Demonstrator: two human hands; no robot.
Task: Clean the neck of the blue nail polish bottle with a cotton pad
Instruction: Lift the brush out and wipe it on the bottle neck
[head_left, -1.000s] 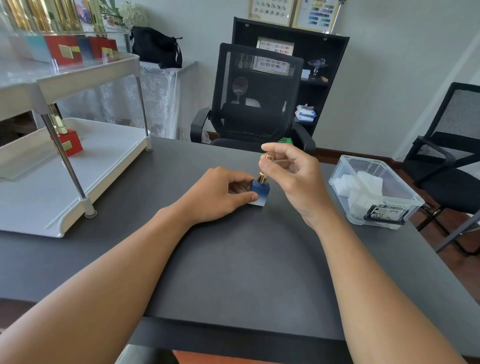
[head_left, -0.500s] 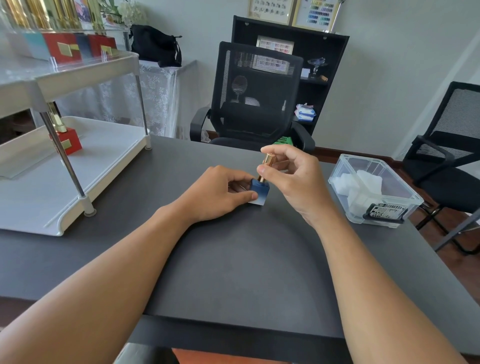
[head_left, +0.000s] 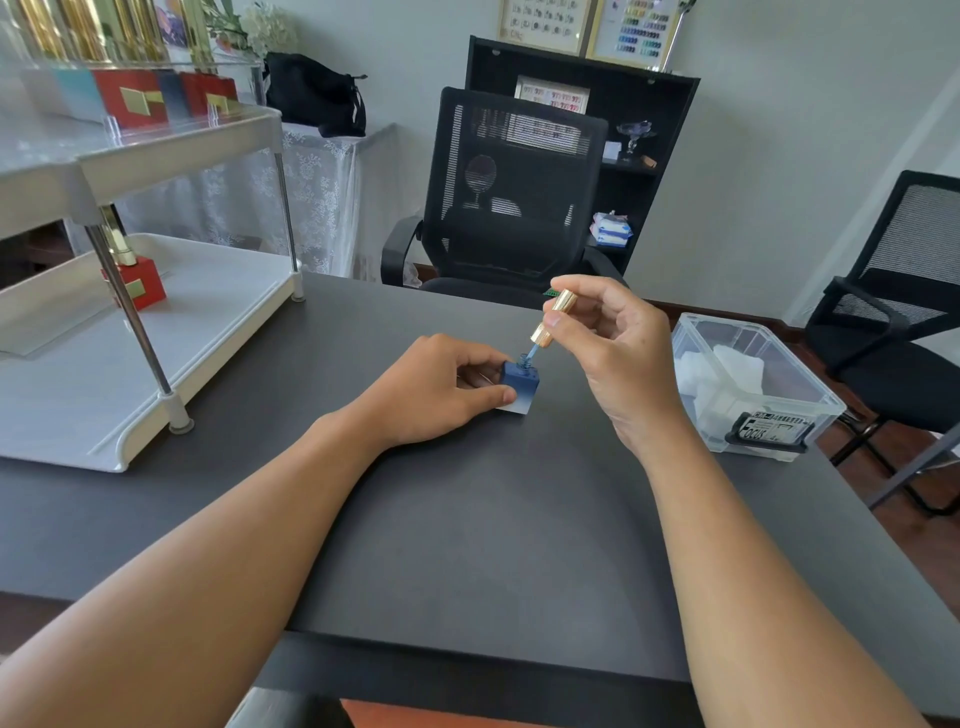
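A small square blue nail polish bottle stands on the dark table, held from the left by my left hand with thumb and fingers around its body. My right hand pinches the gold cap, lifted and tilted just above the bottle. The brush stem still reaches down into the open neck. White cotton pads lie in a clear plastic box at the right.
A white two-tier rack with red boxed bottles stands at the left. Black mesh chairs sit behind the table and at the right. A black shelf unit stands against the wall.
My right hand has unscrewed the gold cap and lifted it off the neck, tilting it to the right. My left hand and the bottle have stayed put.
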